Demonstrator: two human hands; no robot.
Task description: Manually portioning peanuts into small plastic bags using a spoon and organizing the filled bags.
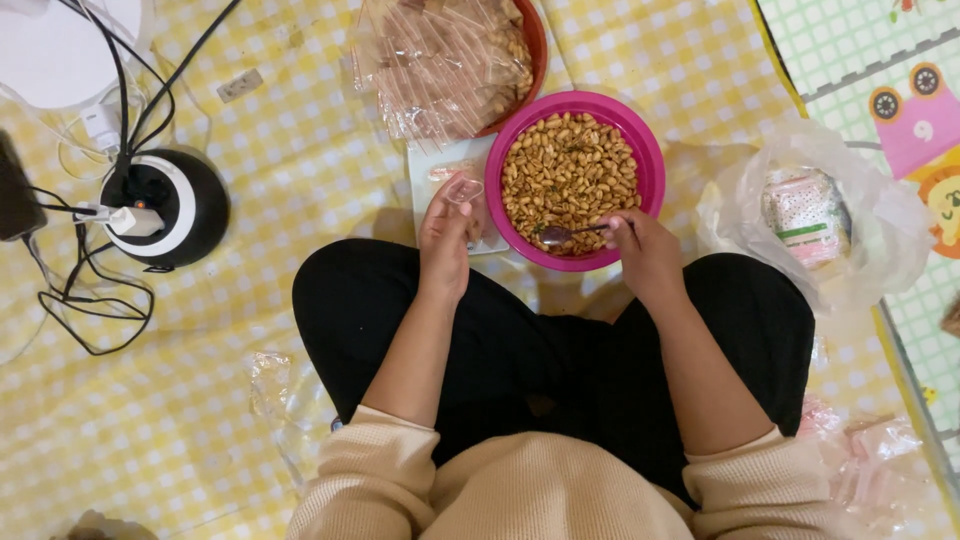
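The bowl [650, 150] of nuts [568, 178] sits on the cloth [300, 170] just in front of the person's knees, with the right hand [645, 250] at its near rim holding a spoon [560, 234] over the nuts, and the left hand [447, 232] just left of the bowl holding a small bag [463, 189] above a tray [425, 170] that touches the bowl's left side. Behind the bowl and a little left lies a dish [535, 40] heaped with packets [440, 65]. A sack [830, 215] lies right of the bowl, and well to the bowl's left stands a round device [175, 205] with cables [90, 300].
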